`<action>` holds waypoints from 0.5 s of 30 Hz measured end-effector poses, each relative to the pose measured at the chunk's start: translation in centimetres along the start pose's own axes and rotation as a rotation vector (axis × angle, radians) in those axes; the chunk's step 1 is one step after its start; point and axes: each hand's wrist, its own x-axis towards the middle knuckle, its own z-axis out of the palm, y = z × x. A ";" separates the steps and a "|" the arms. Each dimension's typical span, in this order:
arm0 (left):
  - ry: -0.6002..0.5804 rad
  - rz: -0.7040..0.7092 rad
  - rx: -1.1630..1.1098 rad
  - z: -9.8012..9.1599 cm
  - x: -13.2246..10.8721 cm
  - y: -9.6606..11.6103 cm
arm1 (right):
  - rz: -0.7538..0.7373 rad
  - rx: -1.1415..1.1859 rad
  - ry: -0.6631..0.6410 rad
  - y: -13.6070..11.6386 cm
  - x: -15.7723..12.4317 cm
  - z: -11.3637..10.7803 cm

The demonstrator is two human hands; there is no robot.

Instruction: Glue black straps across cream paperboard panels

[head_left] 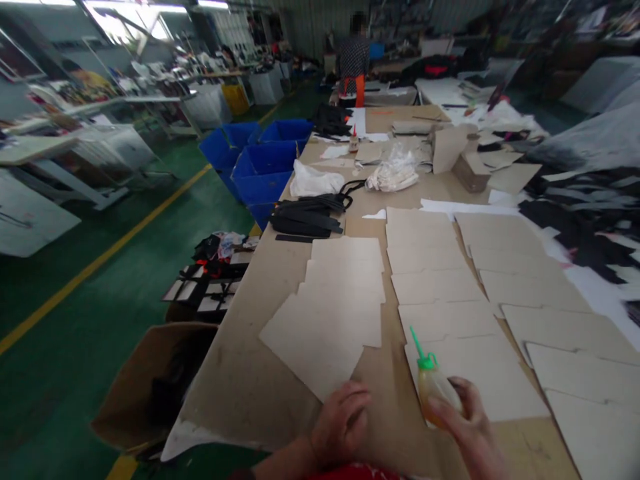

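Note:
My right hand [467, 427] grips a small squeeze bottle [433, 387] of yellowish liquid with a green nozzle pointing up and left. It hovers over the near end of a row of overlapping beige card sheets [435, 287]. My left hand [340, 420] rests on the table with its fingers curled under, just below the corner of another fanned row of card sheets [330, 313]. A third row of sheets [545, 313] runs along the right.
The long brown-covered table [260, 373] carries a black strap pile [307, 217], white bags [315, 180] and card stacks farther off. A person [354, 63] stands at the far end. Blue bins [265, 167] and an open cardboard box [150, 387] sit left on the green floor.

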 end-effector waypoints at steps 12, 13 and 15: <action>0.126 -0.455 0.602 -16.4 2.1 -12.5 | 0.217 0.352 -0.258 0.3 -4.4 6.2; 0.110 -0.497 0.611 -17.7 2.3 -14.1 | 0.245 0.396 -0.320 0.5 -4.9 6.9; 0.049 -0.514 0.603 -19.4 2.2 -16.7 | 0.289 0.431 -0.387 1.0 -5.7 8.9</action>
